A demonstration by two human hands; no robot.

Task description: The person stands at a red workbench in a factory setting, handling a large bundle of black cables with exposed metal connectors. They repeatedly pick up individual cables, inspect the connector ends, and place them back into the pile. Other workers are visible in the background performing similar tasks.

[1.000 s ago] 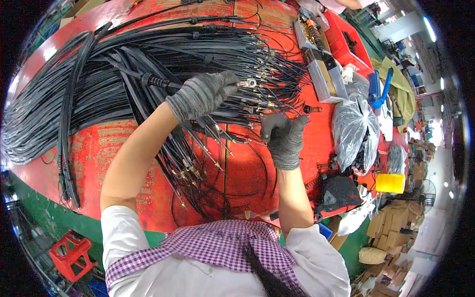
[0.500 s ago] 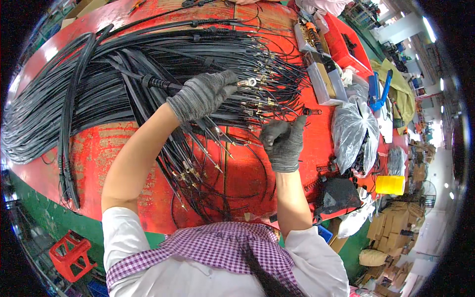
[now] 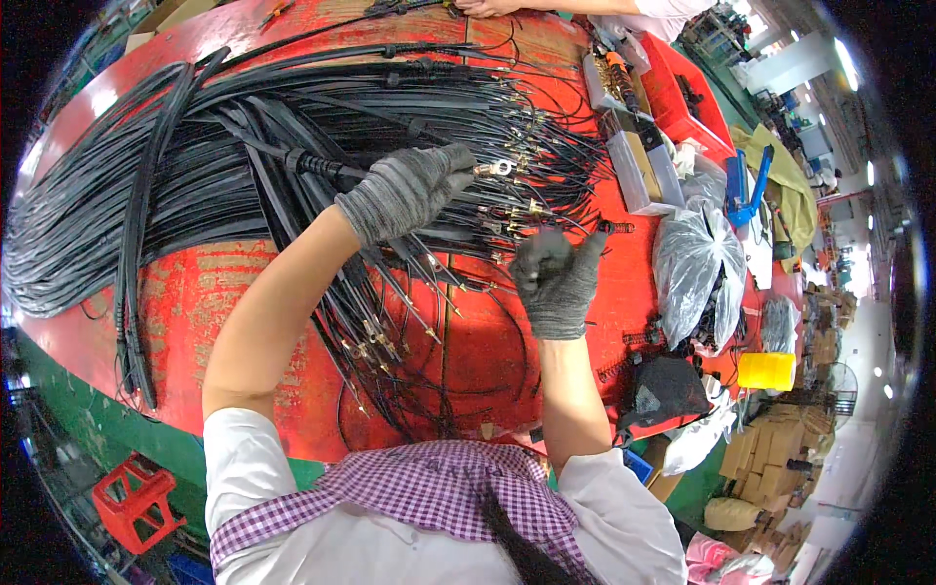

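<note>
In a grey knitted glove, my left hand [image 3: 409,187] is closed round the end of a black cable [image 3: 336,171]. A metal ring terminal [image 3: 501,168] sticks out past its fingertips, and a black ribbed sleeve [image 3: 304,162] sits on the cable behind the wrist. My right hand [image 3: 558,283], also gloved, has most fingers curled with one digit stretched out; whatever the curl may hide is not visible. At that digit's tip is a small black ribbed sleeve [image 3: 616,227]; whether it is touched I cannot tell. Beneath the left hand lies a thick bundle of black cables [image 3: 195,195] with metal terminals.
Along the right side of the red table [image 3: 219,322] stand parts boxes [image 3: 639,161], a red bin [image 3: 682,107], a blue hand tool [image 3: 746,185], a clear plastic bag [image 3: 697,273] and a yellow roll [image 3: 766,370]. A co-worker's hand [image 3: 487,8] rests at the far edge. A red stool [image 3: 135,502] stands lower left.
The left hand and its ring terminal have shifted slightly right. More of the co-worker's hand and forearm shows at the far edge. The right hand keeps nearly the same pose.
</note>
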